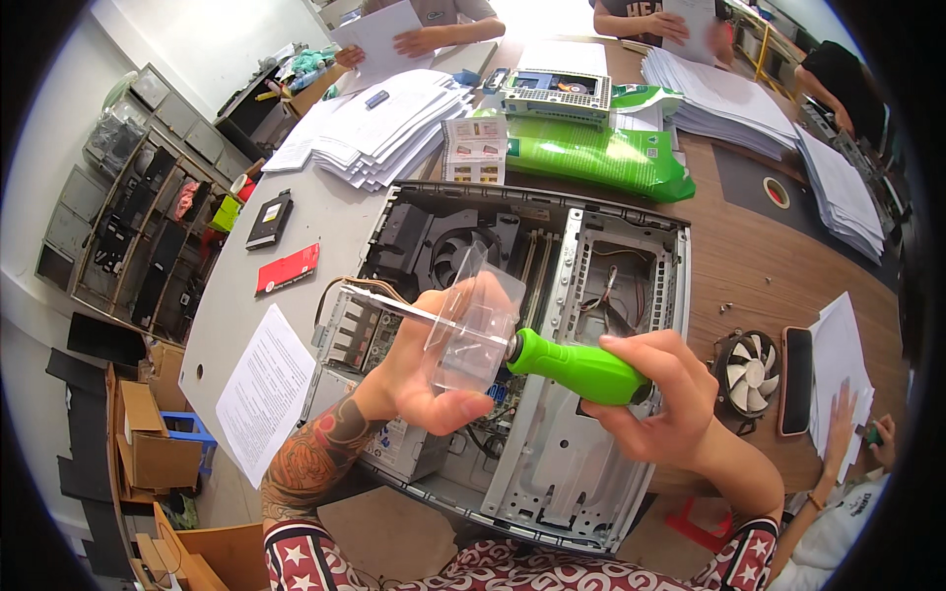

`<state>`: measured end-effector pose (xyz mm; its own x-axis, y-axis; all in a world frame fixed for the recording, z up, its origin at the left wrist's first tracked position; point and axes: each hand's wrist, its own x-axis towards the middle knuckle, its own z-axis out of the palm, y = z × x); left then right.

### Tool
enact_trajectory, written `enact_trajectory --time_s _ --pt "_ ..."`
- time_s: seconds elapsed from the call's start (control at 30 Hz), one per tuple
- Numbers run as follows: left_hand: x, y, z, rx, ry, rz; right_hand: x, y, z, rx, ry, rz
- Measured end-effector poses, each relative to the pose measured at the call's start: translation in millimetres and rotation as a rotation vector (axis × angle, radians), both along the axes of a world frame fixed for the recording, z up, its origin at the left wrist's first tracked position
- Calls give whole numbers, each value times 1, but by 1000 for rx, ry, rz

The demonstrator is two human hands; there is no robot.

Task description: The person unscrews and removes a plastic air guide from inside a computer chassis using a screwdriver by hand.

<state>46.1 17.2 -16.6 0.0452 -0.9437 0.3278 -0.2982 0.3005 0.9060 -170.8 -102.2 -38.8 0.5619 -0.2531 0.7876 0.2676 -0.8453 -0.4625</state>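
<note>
Two bare hands: raised over the open computer case, near each other, joined by what they hold.
Right hand (pixel 665 394): fingers and thumb closed around the butt end of a green-handled screwdriver (pixel 581 369), its metal collar turned toward the left hand.
Left hand (pixel 414 369): half curled, gripping a clear plastic piece (pixel 473 350), thumb extended beneath it.
Clear plastic piece: against the screwdriver's collar end; a silver metal length (pixel 389 303) sticks out on its other side, toward the upper left. Whether that is the screwdriver's own shaft, I cannot tell.
Computer case (pixel 562 443): on its side below both hands, internals exposed, black fan (pixel 453 256) at its far left.
Right of the case: a loose fan (pixel 751 379) with pale blades, then a dark phone (pixel 795 381), then white sheets and another person's hand (pixel 843 424).
Left of the case: a printed sheet (pixel 263 394), a red packet (pixel 288 269), a flat black drive (pixel 270 220).
Beyond the case: a green bag (pixel 591 158), with a metal box (pixel 557 96) just behind it, between two paper stacks.
Far edge: a person holding white paper (pixel 379 39).
</note>
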Motion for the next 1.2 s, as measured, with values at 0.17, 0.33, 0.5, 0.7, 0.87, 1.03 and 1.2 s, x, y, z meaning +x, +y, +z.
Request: enact_trajectory --time_s 0.17,0.33,0.5,0.7,0.87,1.03,1.2 --pt "5 1 2 -29 -94 -54 -2 -4 1 -19 28 44" --pt "3 0 0 -50 -84 -45 -1 -6 -3 2 23 88" --pt "-1 -1 5 -49 -16 -92 -10 -16 -12 60 95 213" --pt "5 -2 7 -36 -132 -55 -3 -9 -4 -14 -25 47" --pt "6 -3 3 -11 -110 -43 -1 -3 -9 -101 -95 -46" --pt "6 -1 5 -77 -129 -56 1 -4 -7 -98 -110 -34" --pt "-1 -3 9 -280 -290 11 -2 -13 -10 160 69 186"
